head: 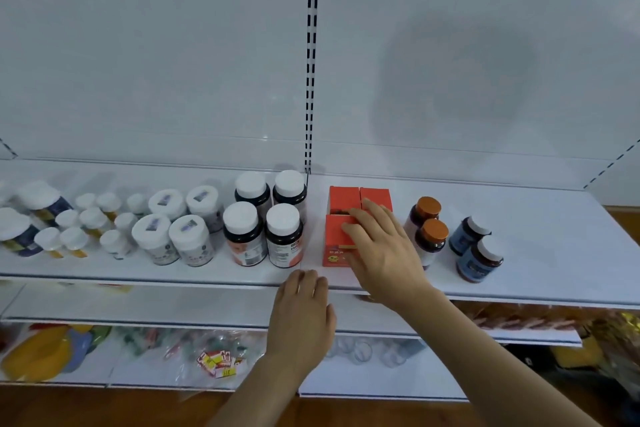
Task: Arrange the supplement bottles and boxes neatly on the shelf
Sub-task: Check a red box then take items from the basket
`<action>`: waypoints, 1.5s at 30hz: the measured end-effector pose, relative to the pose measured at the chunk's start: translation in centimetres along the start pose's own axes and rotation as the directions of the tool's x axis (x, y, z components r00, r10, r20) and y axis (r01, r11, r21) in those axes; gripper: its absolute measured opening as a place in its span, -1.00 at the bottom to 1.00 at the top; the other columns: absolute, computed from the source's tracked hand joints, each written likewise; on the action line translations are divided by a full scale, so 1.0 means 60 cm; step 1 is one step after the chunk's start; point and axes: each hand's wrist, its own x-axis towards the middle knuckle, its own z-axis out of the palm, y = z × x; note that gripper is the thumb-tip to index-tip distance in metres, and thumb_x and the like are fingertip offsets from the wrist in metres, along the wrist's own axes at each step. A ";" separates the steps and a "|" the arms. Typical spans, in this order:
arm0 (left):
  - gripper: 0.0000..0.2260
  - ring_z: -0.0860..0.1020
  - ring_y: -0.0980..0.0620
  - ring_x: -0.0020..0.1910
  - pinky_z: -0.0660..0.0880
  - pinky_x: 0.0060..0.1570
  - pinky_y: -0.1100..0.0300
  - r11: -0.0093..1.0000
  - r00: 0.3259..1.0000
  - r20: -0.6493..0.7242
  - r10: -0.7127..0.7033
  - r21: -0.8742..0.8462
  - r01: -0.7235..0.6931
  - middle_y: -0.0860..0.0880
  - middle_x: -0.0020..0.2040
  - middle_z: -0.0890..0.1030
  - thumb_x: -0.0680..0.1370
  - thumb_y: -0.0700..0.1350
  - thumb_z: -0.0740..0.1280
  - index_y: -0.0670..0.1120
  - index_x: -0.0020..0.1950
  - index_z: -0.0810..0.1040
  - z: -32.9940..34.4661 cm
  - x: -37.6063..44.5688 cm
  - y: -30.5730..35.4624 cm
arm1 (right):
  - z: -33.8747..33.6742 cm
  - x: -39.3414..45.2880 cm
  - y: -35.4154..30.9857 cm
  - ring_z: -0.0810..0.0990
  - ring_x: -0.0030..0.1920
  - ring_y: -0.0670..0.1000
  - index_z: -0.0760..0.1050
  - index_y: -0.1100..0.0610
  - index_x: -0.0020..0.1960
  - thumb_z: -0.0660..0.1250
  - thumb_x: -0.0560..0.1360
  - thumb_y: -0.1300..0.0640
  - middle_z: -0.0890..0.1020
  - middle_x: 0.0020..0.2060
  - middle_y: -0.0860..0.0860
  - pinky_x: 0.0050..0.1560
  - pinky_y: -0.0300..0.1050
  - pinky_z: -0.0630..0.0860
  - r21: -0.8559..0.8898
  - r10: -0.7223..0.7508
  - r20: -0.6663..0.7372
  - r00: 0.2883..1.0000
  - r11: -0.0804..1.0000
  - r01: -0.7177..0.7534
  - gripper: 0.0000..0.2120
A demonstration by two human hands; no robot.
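Observation:
Red supplement boxes (337,236) stand in a cluster on the white shelf (540,253), just right of its centre seam. My right hand (377,246) lies over the front right box, fingers straight and touching the box tops. My left hand (301,308) hovers at the shelf's front edge with relaxed fingers and holds nothing. Dark bottles with white caps (263,229) stand left of the boxes. Two orange-capped bottles (429,232) and two blue bottles (476,250) stand to the right.
Further left on the shelf are white tubs (173,225) and several small white-capped bottles (86,222). Lower shelves hold bagged goods (214,357) and coloured items (45,350). A slotted upright (311,62) divides the back panel.

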 end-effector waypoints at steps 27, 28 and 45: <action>-0.66 0.67 0.09 0.07 0.58 0.07 0.21 0.037 0.960 -0.080 -0.268 -0.997 -0.073 0.08 0.06 0.70 0.47 0.07 0.36 0.09 0.24 0.57 -0.255 -0.040 0.067 | -0.200 -0.072 -0.121 0.68 0.13 0.07 0.49 0.07 0.29 0.47 0.47 -0.04 0.70 0.15 0.00 0.13 -0.02 0.63 0.948 0.519 0.279 0.808 -0.015 -0.318 -0.55; -0.66 0.66 0.11 0.07 0.57 0.04 0.27 0.048 0.959 -0.092 -0.270 -0.995 -0.082 0.11 0.06 0.70 0.47 0.08 0.35 0.10 0.23 0.57 -0.258 -0.039 0.073 | -0.198 -0.075 -0.121 0.69 0.11 0.09 0.50 0.08 0.29 0.45 0.44 -0.06 0.70 0.14 0.02 0.14 0.02 0.63 0.950 0.522 0.271 0.809 -0.012 -0.311 -0.53; -0.68 0.63 0.16 0.11 0.57 0.11 0.16 0.182 0.932 -0.137 -0.334 -0.980 -0.079 0.18 0.11 0.67 0.54 0.02 0.33 0.13 0.31 0.51 -0.273 -0.022 0.090 | -0.197 -0.053 -0.114 0.70 0.04 0.02 0.57 -0.13 0.20 0.48 0.43 0.05 0.72 0.06 -0.07 0.06 -0.06 0.63 0.972 0.658 0.123 0.743 0.072 -0.225 -0.65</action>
